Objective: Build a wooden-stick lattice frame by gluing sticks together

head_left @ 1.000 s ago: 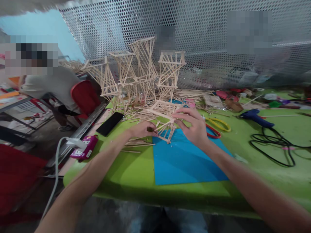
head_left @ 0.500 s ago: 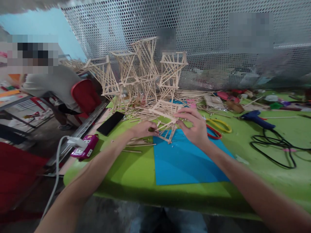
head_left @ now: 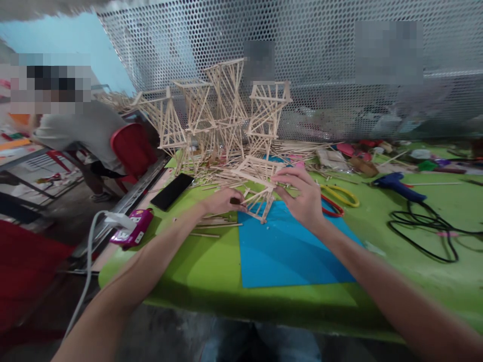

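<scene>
A small framework of thin wooden sticks is between my hands, over the far left part of a blue sheet. My left hand pinches a stick at the framework's lower left. With thumb and fingers, my right hand grips its right corner. The framework leans, its square upper frame facing up and its lower frame near the sheet. Behind it stand several taller stick towers joined together. Loose sticks lie left of the sheet, below my left hand.
On the green table lie a black phone and a purple power strip at left. Yellow-handled scissors or pliers and a blue glue gun with a coiled black cord are at right. A seated person is far left.
Almost nothing differs. Both hands keep hold of the stick framework in the same place, and the view has shifted very slightly.
</scene>
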Available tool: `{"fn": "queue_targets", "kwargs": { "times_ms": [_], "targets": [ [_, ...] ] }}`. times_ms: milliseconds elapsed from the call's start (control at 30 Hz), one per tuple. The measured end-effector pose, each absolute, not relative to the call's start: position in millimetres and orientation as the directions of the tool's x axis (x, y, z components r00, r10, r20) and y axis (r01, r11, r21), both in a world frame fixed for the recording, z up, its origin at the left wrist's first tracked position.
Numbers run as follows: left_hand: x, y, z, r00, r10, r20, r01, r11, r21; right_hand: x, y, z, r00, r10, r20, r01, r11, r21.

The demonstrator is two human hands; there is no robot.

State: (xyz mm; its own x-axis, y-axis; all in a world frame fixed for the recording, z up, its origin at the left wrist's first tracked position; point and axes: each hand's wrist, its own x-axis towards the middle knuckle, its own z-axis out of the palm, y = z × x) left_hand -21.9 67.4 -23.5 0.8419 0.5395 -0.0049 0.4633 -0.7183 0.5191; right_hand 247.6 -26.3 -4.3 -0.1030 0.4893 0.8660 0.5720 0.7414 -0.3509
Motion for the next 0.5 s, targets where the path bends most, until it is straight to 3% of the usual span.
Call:
{"fn": "queue_targets", "kwargs": {
  "times_ms": [500],
  "targets": [
    [-22.5, 65.8, -23.3, 0.847, 0.532, 0.019, 0.440, -0.720, 0.537, 250.0, -23.4, -7.9, -0.217, 0.366, 0.905, 0.610, 0.775, -0.167]
  ]
}}
